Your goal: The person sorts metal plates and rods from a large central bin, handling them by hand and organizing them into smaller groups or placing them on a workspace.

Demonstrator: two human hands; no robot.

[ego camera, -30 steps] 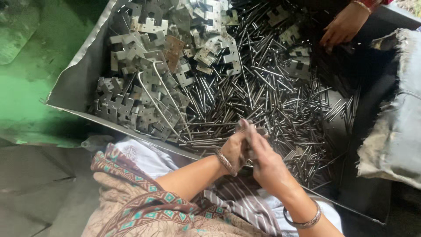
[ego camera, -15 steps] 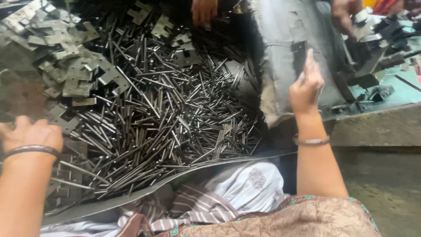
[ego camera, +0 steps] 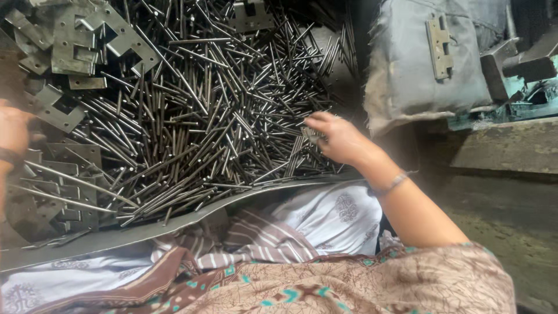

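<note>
A big heap of thin steel pins [ego camera: 203, 116] fills a shallow sheet-metal tray [ego camera: 174, 218] in front of me. Flat notched hinge plates [ego camera: 75, 40] lie piled along its left side. My right hand [ego camera: 340, 138] reaches onto the right edge of the pin heap, fingers curled down with the tips among the pins. I cannot see whether it grips any. My left hand [ego camera: 13, 131] shows only partly at the left border, over the hinge plates, with its fingers hidden. An assembled hinge [ego camera: 440, 46] lies on a grey sack [ego camera: 418, 75] to the right.
Striped and patterned cloth [ego camera: 302, 244] covers my lap below the tray's rim. Right of the sack stand dark metal blocks on a teal surface [ego camera: 523, 87], with a concrete ledge [ego camera: 511, 145] and floor beneath.
My right hand has come down from the grey sack to the pin heap, leaving the hinge on the sack. My left hand stays at the left edge. The other person's hands have left the view.
</note>
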